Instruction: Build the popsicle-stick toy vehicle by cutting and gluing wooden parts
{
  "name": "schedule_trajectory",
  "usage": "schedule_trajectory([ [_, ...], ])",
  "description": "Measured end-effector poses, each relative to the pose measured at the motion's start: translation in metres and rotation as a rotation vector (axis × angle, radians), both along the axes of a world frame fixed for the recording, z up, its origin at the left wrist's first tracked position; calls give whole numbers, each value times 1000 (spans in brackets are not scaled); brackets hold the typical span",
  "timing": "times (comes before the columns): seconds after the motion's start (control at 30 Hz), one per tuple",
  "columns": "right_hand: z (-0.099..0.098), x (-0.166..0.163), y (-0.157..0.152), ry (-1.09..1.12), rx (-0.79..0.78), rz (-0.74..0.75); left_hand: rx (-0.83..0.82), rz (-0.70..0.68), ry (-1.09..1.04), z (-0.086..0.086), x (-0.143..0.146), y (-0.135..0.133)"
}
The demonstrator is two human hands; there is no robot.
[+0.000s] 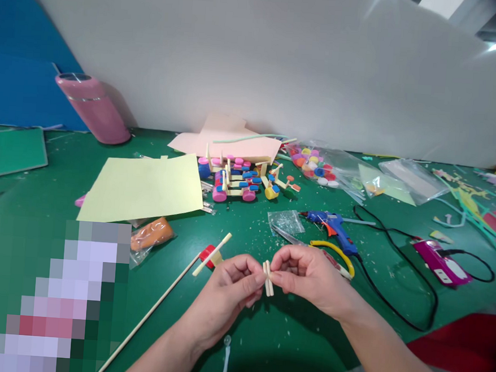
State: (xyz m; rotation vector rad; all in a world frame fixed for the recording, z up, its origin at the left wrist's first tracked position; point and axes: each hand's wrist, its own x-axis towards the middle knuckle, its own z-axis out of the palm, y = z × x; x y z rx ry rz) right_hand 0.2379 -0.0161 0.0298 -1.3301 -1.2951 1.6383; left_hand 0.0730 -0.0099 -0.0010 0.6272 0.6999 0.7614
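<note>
My left hand and my right hand meet above the green mat, both pinching a pair of short pale wooden sticks held side by side and upright between the fingertips. To the left of my left hand lies a short wooden stick glued to a red bottle cap. A long thin wooden dowel runs diagonally from there toward the near edge.
A blue glue gun with a black cord lies beyond my right hand, next to yellow-handled pliers. Small stick-and-cap cars stand at centre back. Also here: yellow paper, a bag of caps, a pink tumbler and a magenta device.
</note>
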Motion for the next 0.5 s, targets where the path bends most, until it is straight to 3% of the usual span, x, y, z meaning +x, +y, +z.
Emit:
schedule_trajectory([
  [0.5, -1, 6, -6, 16, 78, 98, -15, 8, -58, -2, -1, 1],
])
